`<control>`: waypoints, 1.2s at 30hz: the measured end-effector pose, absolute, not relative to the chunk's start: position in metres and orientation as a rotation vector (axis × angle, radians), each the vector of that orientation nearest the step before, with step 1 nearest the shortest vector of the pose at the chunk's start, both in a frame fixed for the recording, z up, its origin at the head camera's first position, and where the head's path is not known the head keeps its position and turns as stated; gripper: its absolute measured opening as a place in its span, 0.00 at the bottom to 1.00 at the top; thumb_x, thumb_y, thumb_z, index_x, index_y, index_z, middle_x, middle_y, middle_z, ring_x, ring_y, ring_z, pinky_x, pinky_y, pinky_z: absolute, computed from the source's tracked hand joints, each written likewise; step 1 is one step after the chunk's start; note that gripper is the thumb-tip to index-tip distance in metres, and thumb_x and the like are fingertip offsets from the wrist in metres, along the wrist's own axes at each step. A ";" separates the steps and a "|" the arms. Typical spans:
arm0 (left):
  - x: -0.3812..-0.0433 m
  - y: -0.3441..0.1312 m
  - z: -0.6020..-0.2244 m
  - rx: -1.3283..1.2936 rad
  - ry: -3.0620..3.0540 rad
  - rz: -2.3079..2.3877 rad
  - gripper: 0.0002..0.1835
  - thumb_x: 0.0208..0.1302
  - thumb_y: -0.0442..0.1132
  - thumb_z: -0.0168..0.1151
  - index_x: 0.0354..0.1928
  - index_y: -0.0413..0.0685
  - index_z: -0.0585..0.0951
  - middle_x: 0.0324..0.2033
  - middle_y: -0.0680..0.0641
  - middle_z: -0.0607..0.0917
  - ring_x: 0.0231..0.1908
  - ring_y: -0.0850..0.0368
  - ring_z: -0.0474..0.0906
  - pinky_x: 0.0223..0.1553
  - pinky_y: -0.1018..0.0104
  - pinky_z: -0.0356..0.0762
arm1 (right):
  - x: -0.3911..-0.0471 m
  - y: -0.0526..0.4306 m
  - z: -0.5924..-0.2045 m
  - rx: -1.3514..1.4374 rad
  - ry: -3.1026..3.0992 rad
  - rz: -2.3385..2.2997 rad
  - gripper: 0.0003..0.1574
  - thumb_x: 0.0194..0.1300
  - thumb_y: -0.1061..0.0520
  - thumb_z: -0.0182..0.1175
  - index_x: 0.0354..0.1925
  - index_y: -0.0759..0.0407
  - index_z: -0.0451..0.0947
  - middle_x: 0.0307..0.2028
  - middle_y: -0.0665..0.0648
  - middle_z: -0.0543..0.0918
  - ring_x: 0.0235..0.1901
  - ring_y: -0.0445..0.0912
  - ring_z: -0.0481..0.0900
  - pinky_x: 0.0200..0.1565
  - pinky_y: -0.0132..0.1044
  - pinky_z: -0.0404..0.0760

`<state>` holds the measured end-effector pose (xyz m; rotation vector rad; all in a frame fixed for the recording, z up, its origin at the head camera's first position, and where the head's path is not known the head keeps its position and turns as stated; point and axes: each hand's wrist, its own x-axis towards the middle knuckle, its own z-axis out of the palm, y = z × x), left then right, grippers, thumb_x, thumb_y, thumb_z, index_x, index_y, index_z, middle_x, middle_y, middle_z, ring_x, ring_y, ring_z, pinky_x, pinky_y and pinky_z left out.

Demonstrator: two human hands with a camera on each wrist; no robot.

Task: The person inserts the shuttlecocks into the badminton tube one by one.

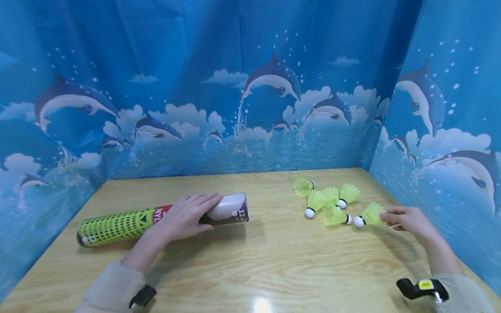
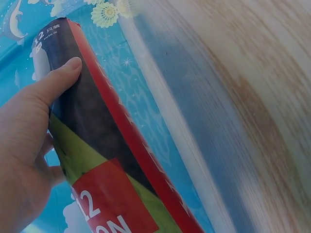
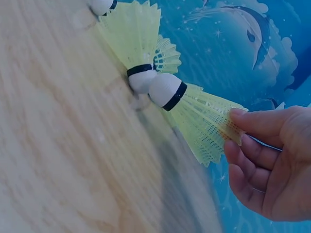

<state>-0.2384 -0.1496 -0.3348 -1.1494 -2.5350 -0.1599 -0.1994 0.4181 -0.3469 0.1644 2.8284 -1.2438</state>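
Observation:
My left hand (image 1: 189, 217) grips a shuttlecock tube (image 1: 117, 227) from above, near its right end, thumb on the near side. The tube lies across the left of the table, green with black mesh print, a red label and a dark end marked 12. At the right, my right hand (image 1: 409, 222) pinches the skirt edge of a yellow shuttlecock (image 3: 206, 121) with a white cork and black band. Its cork points left, beside the cork of a neighbouring shuttlecock (image 3: 133, 39) in the right wrist view.
Several more yellow shuttlecocks (image 1: 315, 201) lie in a loose cluster left of my right hand. The wood-grain table (image 1: 254, 261) is backed by a blue dolphin-print curtain (image 1: 188, 108), which also runs along the sides.

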 end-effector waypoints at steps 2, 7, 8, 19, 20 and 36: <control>-0.238 -0.150 -0.335 -1.151 -2.534 -0.159 0.45 0.45 0.51 0.73 0.66 0.47 0.65 0.59 0.42 0.72 0.56 0.45 0.70 0.52 0.43 0.70 | -0.200 0.415 -0.344 0.159 2.826 -1.267 0.36 0.66 0.50 0.56 0.55 0.83 0.64 0.33 0.55 0.83 0.30 0.37 0.78 0.36 0.37 0.82; -0.239 -0.149 -0.335 -1.153 -2.528 -0.156 0.45 0.45 0.51 0.73 0.66 0.46 0.65 0.59 0.42 0.73 0.56 0.44 0.70 0.52 0.43 0.70 | -0.204 0.408 -0.338 0.156 2.823 -1.308 0.37 0.65 0.49 0.57 0.55 0.82 0.65 0.34 0.55 0.84 0.30 0.36 0.79 0.37 0.38 0.82; -0.239 -0.149 -0.335 -1.153 -2.524 -0.155 0.45 0.45 0.50 0.73 0.66 0.46 0.65 0.59 0.42 0.73 0.56 0.44 0.71 0.52 0.43 0.70 | -0.205 0.406 -0.336 0.157 2.822 -1.313 0.37 0.65 0.49 0.57 0.55 0.81 0.65 0.34 0.55 0.84 0.30 0.36 0.79 0.37 0.38 0.82; -0.239 -0.150 -0.335 -1.141 -2.513 -0.158 0.46 0.44 0.50 0.74 0.66 0.47 0.66 0.59 0.43 0.73 0.56 0.45 0.71 0.52 0.44 0.71 | -0.210 0.378 -0.326 0.089 2.796 -1.378 0.37 0.65 0.48 0.57 0.56 0.80 0.66 0.34 0.51 0.83 0.31 0.37 0.79 0.37 0.36 0.82; -0.239 -0.150 -0.335 -1.142 -2.510 -0.158 0.46 0.44 0.50 0.74 0.66 0.47 0.66 0.59 0.43 0.73 0.56 0.45 0.71 0.52 0.44 0.71 | -0.211 0.376 -0.326 0.082 2.791 -1.395 0.37 0.65 0.48 0.58 0.56 0.80 0.66 0.33 0.51 0.83 0.30 0.37 0.79 0.36 0.35 0.81; -0.237 -0.151 -0.334 -1.135 -2.503 -0.162 0.46 0.44 0.50 0.74 0.66 0.46 0.66 0.59 0.42 0.73 0.56 0.45 0.71 0.52 0.43 0.70 | -0.219 0.342 -0.325 -0.031 2.771 -1.551 0.29 0.64 0.54 0.59 0.50 0.80 0.72 0.30 0.53 0.83 0.28 0.37 0.78 0.33 0.33 0.81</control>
